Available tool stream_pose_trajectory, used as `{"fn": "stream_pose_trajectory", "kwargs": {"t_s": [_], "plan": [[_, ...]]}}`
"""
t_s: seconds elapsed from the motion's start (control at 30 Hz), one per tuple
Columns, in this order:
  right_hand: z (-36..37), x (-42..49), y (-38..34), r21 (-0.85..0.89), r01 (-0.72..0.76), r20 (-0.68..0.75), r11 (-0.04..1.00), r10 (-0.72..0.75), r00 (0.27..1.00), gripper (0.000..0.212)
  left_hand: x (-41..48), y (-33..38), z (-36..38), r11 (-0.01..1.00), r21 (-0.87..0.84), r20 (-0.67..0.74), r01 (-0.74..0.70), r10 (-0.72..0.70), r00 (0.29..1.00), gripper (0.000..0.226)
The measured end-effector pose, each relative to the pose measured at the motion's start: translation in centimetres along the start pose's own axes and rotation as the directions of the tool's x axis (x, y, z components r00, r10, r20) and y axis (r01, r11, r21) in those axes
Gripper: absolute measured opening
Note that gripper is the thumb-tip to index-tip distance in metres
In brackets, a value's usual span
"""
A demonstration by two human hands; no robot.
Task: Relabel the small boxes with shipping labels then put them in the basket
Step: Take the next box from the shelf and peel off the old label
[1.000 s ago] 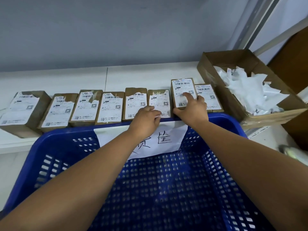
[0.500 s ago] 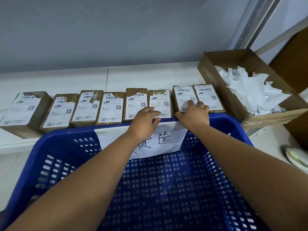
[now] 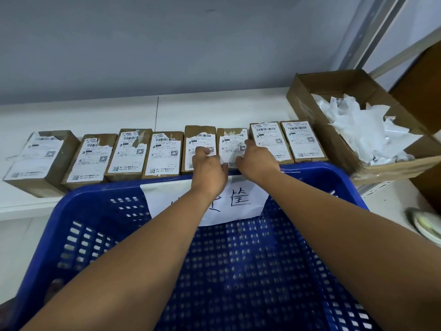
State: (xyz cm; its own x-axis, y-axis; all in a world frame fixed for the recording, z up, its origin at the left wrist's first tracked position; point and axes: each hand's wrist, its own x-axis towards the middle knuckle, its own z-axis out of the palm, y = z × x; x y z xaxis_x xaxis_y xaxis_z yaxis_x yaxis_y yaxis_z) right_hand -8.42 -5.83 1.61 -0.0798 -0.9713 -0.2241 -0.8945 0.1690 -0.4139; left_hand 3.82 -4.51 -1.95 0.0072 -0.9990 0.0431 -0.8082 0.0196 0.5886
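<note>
- Box labels (image 3: 164, 154): print too small to read.
- Left hand (image 3: 208, 167) and right hand (image 3: 256, 161) hide their own fingertips.
- Paper sign (image 3: 241, 201): writing partly behind a forearm.
- Round object (image 3: 427, 223) at right edge: blurred, cut off.

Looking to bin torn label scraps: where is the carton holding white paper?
In the head view, the open cardboard carton sits at the white shelf's far right, just right of the last small box in the row, beyond the blue basket.

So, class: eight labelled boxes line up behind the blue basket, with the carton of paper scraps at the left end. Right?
No: the head view shows the carton of paper scraps at the right end. Eight labelled boxes line up behind the blue basket.
</note>
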Motion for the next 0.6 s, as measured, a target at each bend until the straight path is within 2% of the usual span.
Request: {"fn": "stream_pose_trajectory", "kwargs": {"t_s": [0.07, 0.2, 0.3, 0.37, 0.5, 0.53, 0.6], "plan": [[-0.1, 0.2, -0.3, 0.059, -0.028, 0.003, 0.998, 0.028, 1.0, 0.051, 0.1, 0.0, -0.1, 1.0, -0.024, 0.002, 0.004, -0.004, 1.0, 0.025], [-0.4, 0.2, 0.2, 0.343, -0.051, -0.049, 0.938, 0.073, 0.996, 0.047, 0.9, 0.6, -0.5, 0.997, -0.043, 0.082, 0.069, -0.065, 0.995, 0.042], [-0.4, -0.1, 0.5, 0.367, -0.026, -0.063, 0.93, 0.052, 0.997, 0.044, 1.3, 0.9, -0.8, 0.994, -0.026, 0.133, 0.105, -0.1, 0.986, 0.045], [-0.4, -0.2, 0.6, 0.41, -0.012, -0.077, 0.912, 0.048, 0.996, 0.041, 1.4, 1.0, -1.0, 0.993, -0.043, 0.16, 0.113, -0.104, 0.982, 0.038], [-1.0, 0.5, -0.5, 0.58, 0.046, -0.144, 0.813, 0.046, 0.989, 0.033, 1.3, 0.9, -1.6, 0.985, -0.087, 0.196, 0.147, -0.128, 0.972, 0.023], [-1.0, 0.6, -1.0, 0.591, 0.067, -0.142, 0.804, 0.022, 0.99, 0.035, 1.3, 1.0, -1.6, 0.984, -0.094, 0.19, 0.152, -0.132, 0.973, 0.02], [-0.7, 0.9, -1.7, 0.524, 0.092, -0.129, 0.847, -0.028, 0.991, 0.044, 1.5, 0.7, -1.3, 0.985, -0.104, 0.175, 0.138, -0.119, 0.977, 0.027]]}}
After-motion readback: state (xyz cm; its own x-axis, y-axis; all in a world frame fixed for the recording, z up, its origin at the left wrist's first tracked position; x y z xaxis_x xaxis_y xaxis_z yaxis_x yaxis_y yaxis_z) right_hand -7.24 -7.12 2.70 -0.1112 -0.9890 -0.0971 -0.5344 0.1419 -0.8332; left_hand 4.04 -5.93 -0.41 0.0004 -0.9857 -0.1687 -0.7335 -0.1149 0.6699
